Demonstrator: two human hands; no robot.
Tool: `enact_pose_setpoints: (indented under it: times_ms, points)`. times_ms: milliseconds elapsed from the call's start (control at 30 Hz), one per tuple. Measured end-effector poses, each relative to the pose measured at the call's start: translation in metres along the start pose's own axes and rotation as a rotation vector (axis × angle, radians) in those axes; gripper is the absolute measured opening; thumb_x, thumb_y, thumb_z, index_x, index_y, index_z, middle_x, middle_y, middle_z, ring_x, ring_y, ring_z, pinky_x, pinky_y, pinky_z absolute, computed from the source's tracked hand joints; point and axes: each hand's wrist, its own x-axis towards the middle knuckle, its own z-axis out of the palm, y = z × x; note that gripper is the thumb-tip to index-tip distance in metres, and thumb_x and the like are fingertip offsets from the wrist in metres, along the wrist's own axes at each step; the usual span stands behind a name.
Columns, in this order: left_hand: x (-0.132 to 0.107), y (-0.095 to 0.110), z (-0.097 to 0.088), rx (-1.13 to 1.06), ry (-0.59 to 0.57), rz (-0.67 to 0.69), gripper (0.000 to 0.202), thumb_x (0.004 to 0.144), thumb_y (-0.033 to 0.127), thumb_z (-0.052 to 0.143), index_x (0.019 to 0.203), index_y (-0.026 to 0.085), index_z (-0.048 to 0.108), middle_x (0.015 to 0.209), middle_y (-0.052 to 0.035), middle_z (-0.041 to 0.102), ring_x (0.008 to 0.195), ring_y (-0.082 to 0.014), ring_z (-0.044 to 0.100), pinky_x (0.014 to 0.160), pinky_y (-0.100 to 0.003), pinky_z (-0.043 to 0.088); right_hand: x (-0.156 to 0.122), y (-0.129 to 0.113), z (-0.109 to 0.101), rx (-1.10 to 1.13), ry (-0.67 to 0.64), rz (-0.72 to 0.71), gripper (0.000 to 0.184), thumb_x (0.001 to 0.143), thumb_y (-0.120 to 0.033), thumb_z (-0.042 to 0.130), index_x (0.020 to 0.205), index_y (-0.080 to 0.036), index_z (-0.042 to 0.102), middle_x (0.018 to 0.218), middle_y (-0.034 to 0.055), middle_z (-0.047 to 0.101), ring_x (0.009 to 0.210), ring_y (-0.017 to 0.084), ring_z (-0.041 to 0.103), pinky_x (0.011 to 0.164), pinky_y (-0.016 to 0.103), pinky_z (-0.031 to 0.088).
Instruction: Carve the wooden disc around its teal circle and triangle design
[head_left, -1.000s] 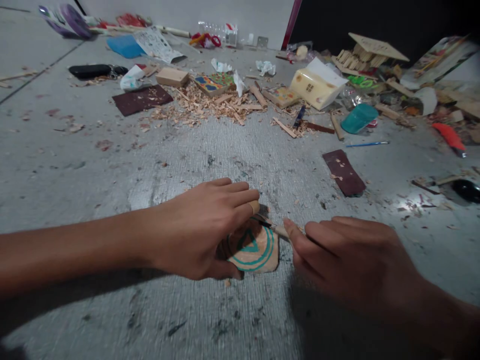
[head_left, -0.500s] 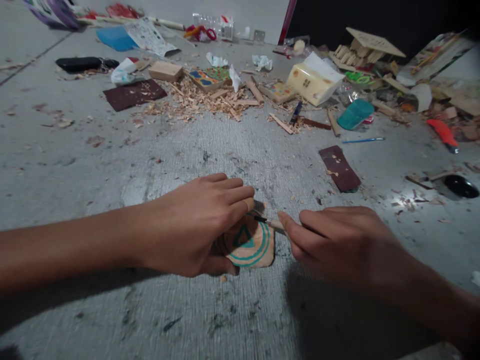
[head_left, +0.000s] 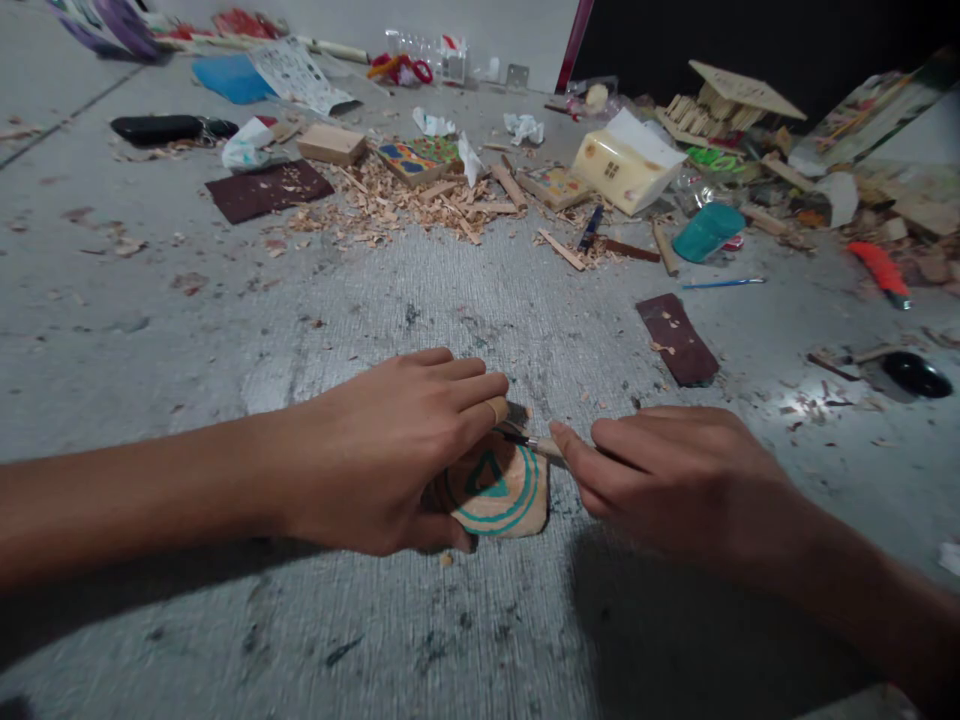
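A small wooden block (head_left: 510, 505) with rounded corners lies on the grey floor, painted with teal rings around a teal triangle. My left hand (head_left: 405, 440) is closed over its left side, with the thumb at the near edge and the fingers across the far edge, hiding part of it. My right hand (head_left: 667, 480) is closed around the pale handle of a carving knife (head_left: 531, 442). Its dark metal end points left over the block's far right part, close to my left forefinger; the tip's exact contact cannot be made out.
Wood shavings (head_left: 420, 205) are heaped ahead. Brown sandpaper (head_left: 679, 340) lies to the right, another sheet (head_left: 270, 190) farther left. A tissue pack (head_left: 626, 170), a teal cup (head_left: 707, 232), a blue thin brush (head_left: 724, 284) and an orange-handled tool (head_left: 879, 270) lie beyond my right hand.
My right hand and the carving knife have shifted slightly left, bringing the metal end farther over the block. My left hand and the block stay in place.
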Motion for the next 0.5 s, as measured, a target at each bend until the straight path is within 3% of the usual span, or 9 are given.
enact_pose_setpoints:
  times_ms: [367,500]
  points:
    - [-0.001,0.004,-0.008,-0.013,-0.066,-0.087,0.060,0.074,0.058,0.088,0.111,0.019,0.061,0.108,-0.0046,0.064,0.098,-0.0271,0.062,0.086,-0.041,0.041,0.006,0.006,-0.008,0.029,0.047,-0.017,0.024,0.106,-0.018,0.048,0.109,-0.020,0.072,0.064,-0.0055,0.059,0.056,0.014,0.049,0.059,0.036,0.031]
    - [-0.002,0.003,-0.009,-0.044,-0.071,-0.085,0.056,0.078,0.058,0.085,0.110,0.020,0.060,0.109,-0.0046,0.063,0.098,-0.0262,0.061,0.085,-0.039,0.041,0.003,0.009,-0.015,0.090,0.058,0.022,0.029,0.107,-0.021,0.045,0.108,-0.019,0.074,0.066,-0.0056,0.061,0.055,0.013,0.048,0.058,0.035,0.030]
